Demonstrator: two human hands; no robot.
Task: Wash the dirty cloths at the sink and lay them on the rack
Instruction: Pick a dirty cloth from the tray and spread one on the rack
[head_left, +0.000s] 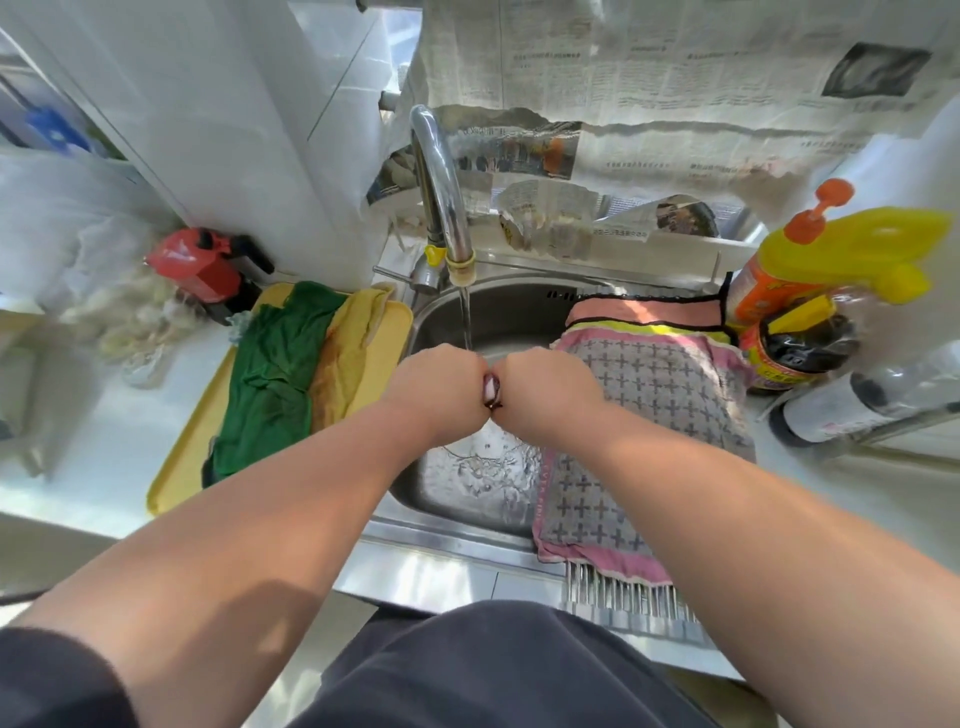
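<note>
My left hand (439, 387) and my right hand (545, 387) are pressed together over the steel sink (457, 493), both gripping a small dark reddish cloth (491, 391); only a sliver shows between the fists. Water runs from the chrome tap (441, 192) just behind my hands and splashes in the basin. A pink and grey cross-patterned cloth (649, 415) lies spread on the metal rack (623, 592) over the sink's right side, with a pink cloth (644, 309) behind it. A green cloth (270, 374) and a yellow cloth (348, 353) lie on a yellow tray (176, 467) at the left.
Bottles stand at the right: a yellow and orange detergent bottle (831, 249), a dark jar (795, 353) and a bottle (852, 405) lying on its side. A red object (202, 265) and plastic bags (78, 234) sit at the left. Newspaper (649, 78) covers the wall behind.
</note>
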